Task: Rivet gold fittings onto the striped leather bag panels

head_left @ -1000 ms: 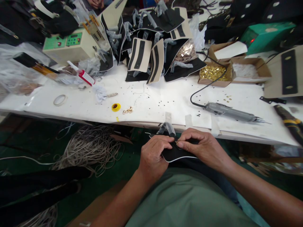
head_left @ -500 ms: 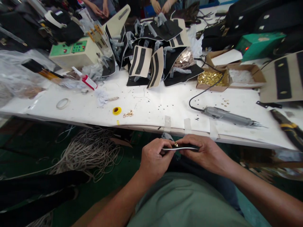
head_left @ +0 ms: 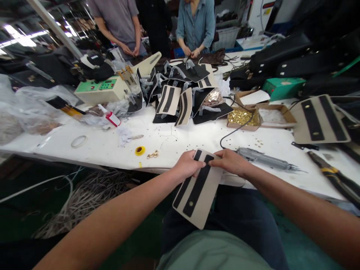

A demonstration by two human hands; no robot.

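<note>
"Panel (head_left: pixel 209 191) turned over: edge-on a moment back, beige face up now, dark strip (head_left: pixel 197 187) exposed."

"Fingers?"

"Left hand (head_left: pixel 185 165): nearly closed, pinching its far left part, thumb on top. Right hand (head_left: pixel 232 162): closed on the far edge, thumb by the strip's end; undersides hidden."

"Pose?"

"Forearms converge forward; panel slopes from the fingers towards the lap. Bench (head_left: pixel 98 150) beyond them, grey power tool (head_left: pixel 261 159) right of the right fingers."
</note>
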